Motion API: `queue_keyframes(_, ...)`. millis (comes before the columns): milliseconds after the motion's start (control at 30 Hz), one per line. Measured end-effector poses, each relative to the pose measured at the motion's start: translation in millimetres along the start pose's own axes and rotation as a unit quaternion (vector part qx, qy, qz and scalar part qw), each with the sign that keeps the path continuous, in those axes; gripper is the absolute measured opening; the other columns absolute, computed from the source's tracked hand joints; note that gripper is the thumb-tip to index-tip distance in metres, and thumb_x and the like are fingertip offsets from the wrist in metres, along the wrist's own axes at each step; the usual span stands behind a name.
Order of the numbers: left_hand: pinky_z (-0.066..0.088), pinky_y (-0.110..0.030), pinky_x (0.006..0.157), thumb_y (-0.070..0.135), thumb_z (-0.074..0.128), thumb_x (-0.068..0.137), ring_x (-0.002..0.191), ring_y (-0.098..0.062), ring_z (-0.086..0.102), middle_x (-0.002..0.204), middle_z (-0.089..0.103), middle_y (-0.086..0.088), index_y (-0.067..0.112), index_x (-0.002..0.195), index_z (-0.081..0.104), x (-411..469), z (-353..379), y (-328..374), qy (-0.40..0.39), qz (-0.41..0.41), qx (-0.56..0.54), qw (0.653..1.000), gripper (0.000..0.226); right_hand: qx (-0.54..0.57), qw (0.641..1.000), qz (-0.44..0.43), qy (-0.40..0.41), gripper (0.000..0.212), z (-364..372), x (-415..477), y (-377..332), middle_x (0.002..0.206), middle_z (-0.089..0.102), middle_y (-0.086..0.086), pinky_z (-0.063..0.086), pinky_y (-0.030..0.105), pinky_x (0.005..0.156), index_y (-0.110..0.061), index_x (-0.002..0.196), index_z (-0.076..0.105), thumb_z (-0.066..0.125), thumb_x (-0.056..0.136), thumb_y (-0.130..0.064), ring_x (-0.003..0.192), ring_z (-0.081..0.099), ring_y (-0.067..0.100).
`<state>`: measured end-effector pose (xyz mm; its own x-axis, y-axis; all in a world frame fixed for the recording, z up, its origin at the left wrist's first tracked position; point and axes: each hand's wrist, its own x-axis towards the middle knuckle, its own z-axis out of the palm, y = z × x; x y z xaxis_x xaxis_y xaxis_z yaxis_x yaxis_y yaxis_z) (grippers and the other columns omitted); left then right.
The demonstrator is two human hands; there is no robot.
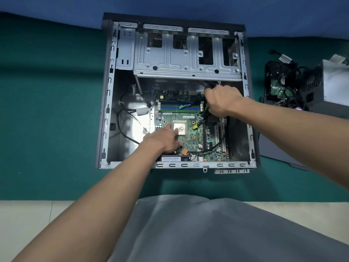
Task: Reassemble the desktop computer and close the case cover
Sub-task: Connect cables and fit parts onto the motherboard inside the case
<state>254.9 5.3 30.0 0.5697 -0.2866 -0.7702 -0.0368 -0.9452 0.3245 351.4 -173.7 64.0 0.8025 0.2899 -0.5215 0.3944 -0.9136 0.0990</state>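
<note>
Case (108, 110) lies on its side on green mat (47, 110), open top facing up. Inside: bare metal walls, and a silver drive cage (187, 59) across the far end. Green mobo (190, 145) sits in the near-right part, w/ CPU (179, 128) at its middle, top showing. Blue/green RAM slots (179, 108) are just beyond the CPU. The case's left part has loose black wires (120, 127) on a shiny metal floor.

L hand (162, 140) rests on the mobo, fingers fairly straight, tips touching the board at the CPU's left edge; grips nothing. R hand (221, 101) is at the mobo's far-right corner, just under the cage edge, fingers curled tight round black cables (209, 84) running up under the cage. A black lead w/ yellow plug (195, 127) shows just below that fist, over the board. Fist + cables hide that corner of the mobo.

Right of the case: grey PSU (332, 89), w/ a heap of fan & tangled wires (279, 86) between it and the case. A flat grey panel (279, 148) lies beside the case's right wall.
</note>
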Motion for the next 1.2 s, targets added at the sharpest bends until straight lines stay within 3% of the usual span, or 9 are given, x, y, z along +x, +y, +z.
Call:
queue_keyframes(100, 0.029, -0.048, 0.114, 0.042, 0.042, 0.101, 0.144, -0.03, 0.024, 0.162, 0.003, -0.002, 0.021, 0.145, 0.036, 0.0, -0.3, 0.3, 0.001, -0.001, 0.0, 1.0, 0.05, -0.018, 0.999, 0.027, 0.015, 0.022, 3.0, -0.2, -0.7, 0.091, 0.054, 0.014, 0.038, 0.037, 0.069, -0.008, 0.105, 0.055, 0.041, 0.097, -0.023, 0.077, 0.046, 0.031)
queue_keyframes(200, 0.027, -0.046, 0.114, 0.042, 0.042, 0.101, 0.145, -0.03, 0.021, 0.163, 0.0, -0.003, 0.021, 0.147, 0.034, 0.4, 0.1, 0.4, 0.0, -0.001, 0.0, 1.0, 0.051, 0.02, 0.999, 0.006, -0.047, 0.027, 4.9, -1.0, 0.8, 0.09, 0.054, 0.01, 0.036, 0.039, 0.073, -0.005, 0.117, 0.043, 0.036, 0.098, -0.023, 0.079, 0.048, 0.029)
queue_keyframes(333, 0.03, -0.047, 0.113, 0.043, 0.042, 0.101, 0.143, -0.03, 0.025, 0.162, 0.005, -0.001, 0.022, 0.146, 0.035, 2.0, 0.8, -0.7, 0.001, -0.001, -0.002, 1.0, 0.05, 0.02, 0.999, -0.019, -0.045, 0.018, 1.0, 0.3, 3.5, 0.088, 0.046, 0.008, 0.036, 0.039, 0.069, -0.01, 0.105, 0.038, 0.041, 0.087, -0.01, 0.079, 0.046, 0.029)
queue_keyframes(467, 0.028, -0.048, 0.115, 0.043, 0.042, 0.101, 0.144, -0.03, 0.023, 0.163, 0.001, -0.001, 0.022, 0.148, 0.033, 3.5, 1.6, -1.0, 0.0, -0.003, -0.003, 1.0, 0.052, -0.008, 1.0, 0.016, 0.015, 0.007, 5.1, 3.7, 1.9, 0.084, 0.046, 0.01, 0.037, 0.037, 0.067, -0.015, 0.09, 0.042, 0.043, 0.094, -0.02, 0.075, 0.046, 0.03)
queue_keyframes(567, 0.029, -0.046, 0.113, 0.042, 0.042, 0.101, 0.144, -0.03, 0.024, 0.163, 0.002, -0.001, 0.022, 0.148, 0.033, 3.1, 2.3, -1.5, 0.001, -0.002, -0.006, 1.0, 0.052, -0.012, 1.0, 0.01, -0.023, 0.019, 8.1, 5.9, 3.8, 0.084, 0.049, 0.008, 0.037, 0.037, 0.068, -0.012, 0.094, 0.039, 0.037, 0.099, -0.03, 0.075, 0.049, 0.028)
queue_keyframes(667, 0.028, -0.045, 0.112, 0.041, 0.042, 0.101, 0.144, -0.031, 0.025, 0.162, 0.002, -0.002, 0.022, 0.147, 0.034, 3.2, 2.2, -2.0, 0.003, 0.0, -0.006, 1.0, 0.051, 0.023, 0.997, -0.014, -0.071, 0.011, 4.9, 5.2, 5.5, 0.085, 0.048, 0.007, 0.035, 0.038, 0.067, -0.013, 0.1, 0.031, 0.038, 0.093, -0.018, 0.073, 0.048, 0.025)
queue_keyframes(867, 0.028, -0.047, 0.114, 0.041, 0.042, 0.101, 0.144, -0.03, 0.025, 0.163, 0.002, -0.002, 0.022, 0.147, 0.034, 3.3, 1.9, -2.5, 0.0, -0.005, -0.008, 1.0, 0.05, -0.02, 1.0, 0.015, 0.014, 0.015, 5.8, 3.6, 3.1, 0.1, 0.059, 0.017, 0.037, 0.037, 0.069, -0.012, 0.096, 0.051, 0.042, 0.096, -0.024, 0.08, 0.049, 0.033)
queue_keyframes(1100, 0.03, -0.052, 0.113, 0.041, 0.042, 0.101, 0.144, -0.028, 0.024, 0.163, 0.0, 0.001, 0.024, 0.148, 0.033, 2.0, 1.1, -1.6, -0.002, -0.013, -0.015, 1.0, 0.051, 0.017, 0.999, -0.015, -0.048, 0.023, 1.2, 0.4, 0.4, 0.101, 0.056, 0.014, 0.038, 0.04, 0.07, -0.008, 0.113, 0.043, 0.039, 0.091, -0.013, 0.078, 0.045, 0.03)
queue_keyframes(1200, 0.028, -0.051, 0.114, 0.041, 0.042, 0.101, 0.146, -0.027, 0.02, 0.163, -0.003, 0.002, 0.026, 0.151, 0.028, 2.4, 0.9, -1.8, -0.003, -0.016, -0.016, 1.0, 0.053, -0.016, 1.0, -0.002, 0.006, 0.01, 0.6, -0.6, -2.1, 0.096, 0.058, 0.017, 0.037, 0.037, 0.068, -0.01, 0.095, 0.05, 0.041, 0.092, -0.015, 0.075, 0.045, 0.031)
